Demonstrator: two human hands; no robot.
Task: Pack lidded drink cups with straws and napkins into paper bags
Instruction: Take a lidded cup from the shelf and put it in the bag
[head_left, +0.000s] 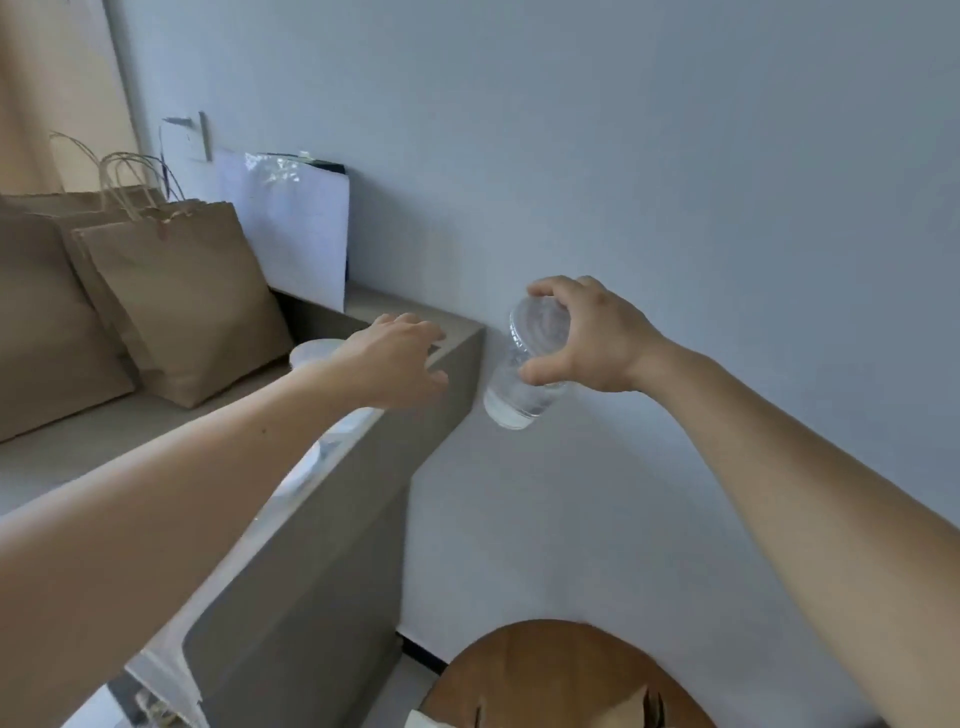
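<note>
My right hand (587, 338) grips a clear plastic cup (519, 395) by its rim, holding it tilted in the air in front of the wall, just right of the counter's end. My left hand (395, 358) reaches over the grey counter (156, 436) with fingers spread and relaxed, holding nothing. Under that hand and forearm lie clear lids or cups (311, 353), partly hidden. Several brown paper bags (192, 301) with twisted handles stand at the left on the counter.
A white bag (291, 228) with clear plastic poking out leans against the wall behind the brown bags. A round wooden stool or table (561, 675) sits below at the bottom. The pale wall fills the right side.
</note>
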